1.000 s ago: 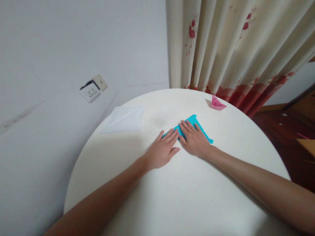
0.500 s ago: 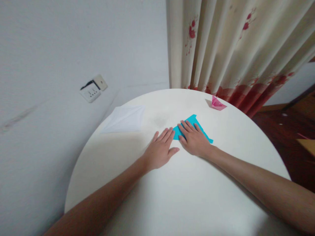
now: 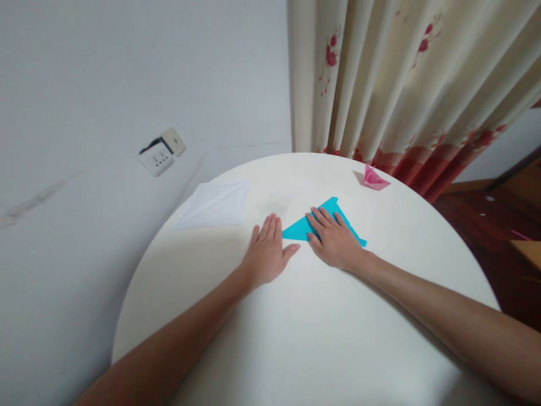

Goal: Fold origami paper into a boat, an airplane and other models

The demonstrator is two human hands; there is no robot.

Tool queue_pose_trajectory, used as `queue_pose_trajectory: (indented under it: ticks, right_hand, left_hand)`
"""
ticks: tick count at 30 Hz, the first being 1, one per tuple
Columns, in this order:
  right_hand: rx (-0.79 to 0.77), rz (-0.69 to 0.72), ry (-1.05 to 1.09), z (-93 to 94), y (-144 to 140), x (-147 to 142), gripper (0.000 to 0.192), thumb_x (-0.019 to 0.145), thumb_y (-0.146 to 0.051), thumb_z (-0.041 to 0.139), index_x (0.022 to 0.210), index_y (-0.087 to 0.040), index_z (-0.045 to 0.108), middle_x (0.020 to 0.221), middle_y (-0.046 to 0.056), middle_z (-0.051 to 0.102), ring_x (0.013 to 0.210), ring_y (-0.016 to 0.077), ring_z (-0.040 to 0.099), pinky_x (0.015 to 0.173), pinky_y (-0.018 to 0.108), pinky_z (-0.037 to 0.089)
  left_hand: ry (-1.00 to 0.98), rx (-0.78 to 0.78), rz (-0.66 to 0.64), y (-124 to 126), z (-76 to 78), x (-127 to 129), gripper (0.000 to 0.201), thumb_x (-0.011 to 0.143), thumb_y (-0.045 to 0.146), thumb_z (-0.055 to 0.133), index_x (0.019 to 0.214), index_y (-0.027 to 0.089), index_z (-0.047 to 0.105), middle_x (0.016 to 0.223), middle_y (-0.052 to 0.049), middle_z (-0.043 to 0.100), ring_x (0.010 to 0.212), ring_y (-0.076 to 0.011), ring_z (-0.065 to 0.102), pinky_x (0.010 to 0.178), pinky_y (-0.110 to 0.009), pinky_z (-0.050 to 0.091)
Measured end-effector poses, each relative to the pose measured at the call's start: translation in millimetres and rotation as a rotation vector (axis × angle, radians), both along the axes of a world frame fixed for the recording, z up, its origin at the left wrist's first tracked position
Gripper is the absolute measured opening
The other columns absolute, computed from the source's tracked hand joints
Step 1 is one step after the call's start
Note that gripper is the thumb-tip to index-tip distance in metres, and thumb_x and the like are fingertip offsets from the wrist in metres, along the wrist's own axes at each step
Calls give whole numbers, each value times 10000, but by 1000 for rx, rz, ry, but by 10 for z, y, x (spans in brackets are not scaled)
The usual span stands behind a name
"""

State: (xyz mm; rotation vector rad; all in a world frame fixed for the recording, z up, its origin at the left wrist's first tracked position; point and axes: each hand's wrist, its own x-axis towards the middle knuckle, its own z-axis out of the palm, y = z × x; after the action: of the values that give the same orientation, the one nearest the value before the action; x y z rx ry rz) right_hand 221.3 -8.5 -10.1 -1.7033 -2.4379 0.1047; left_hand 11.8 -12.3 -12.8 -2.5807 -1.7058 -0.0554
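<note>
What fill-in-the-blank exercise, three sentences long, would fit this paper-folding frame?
1. The right hand lies flat on a folded paper whose colour is ____.
2. The left hand lies flat on the ____ table, just beside that paper's pointed tip.
3. Near the table's far edge, by the curtain, sits a small folded figure of ____ paper.

Missing words: blue; white; pink
</note>
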Motion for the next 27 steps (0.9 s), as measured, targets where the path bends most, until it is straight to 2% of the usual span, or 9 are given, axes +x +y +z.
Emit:
queue_pose_trajectory:
  ticks: [3,5,7,10,13,21,27]
  right_hand:
    - [-3,0,-3,4,-1,1,620,1037,-426,310,1589,-145,315,1671,108,229,1543,318,192,1224,568,204]
    - [-2,0,-2,9,-5,0,619,1037,-424,315,1590,-145,314,1669,110,234,1542,318,197,1224,566,207]
    - [4,2,4,9,-8,0,615,1036,-420,320,1587,-147,321,1667,111,243,1540,317,204,1223,567,209]
    - [11,7,14,-2,-6,-2,611,1032,-413,327,1583,-147,332,1664,112,254,1539,316,209,1219,571,217]
    - [17,11,19,-19,3,0,601,1033,-408,324,1576,-149,350,1662,115,259,1537,320,216,1211,575,230]
    - [16,22,12,-16,3,13,592,1041,-415,313,1573,-160,359,1663,118,261,1538,320,211,1209,571,232]
    - [-1,27,13,4,-5,11,594,1038,-419,323,1577,-171,353,1665,119,254,1539,328,204,1208,572,225]
  left_hand:
    - [-58,20,45,54,-38,-13,806,1032,553,337,1547,-59,231,1628,-287,209,1539,-361,203,1221,-571,237]
    - [-117,24,26,93,-41,-18,747,1048,509,319,1560,-26,220,1629,-267,238,1540,-351,208,1221,-577,227]
    - [-171,20,-72,114,-24,-18,664,1062,460,302,1579,51,228,1644,-210,254,1549,-321,191,1226,-576,210]
    - [-197,-27,-313,101,12,-5,592,1069,435,303,1589,157,250,1659,-128,264,1560,-253,168,1247,-522,185]
    - [-164,-97,-449,64,31,6,602,1062,470,324,1581,167,284,1653,-113,281,1560,-226,171,1257,-476,169]
    - [-142,-109,-428,40,32,5,613,1059,487,329,1582,171,289,1663,-98,248,1561,-225,168,1258,-460,166]
    - [-162,-90,-350,12,56,9,606,1057,482,337,1585,189,292,1652,-93,289,1551,-254,207,1249,-515,198]
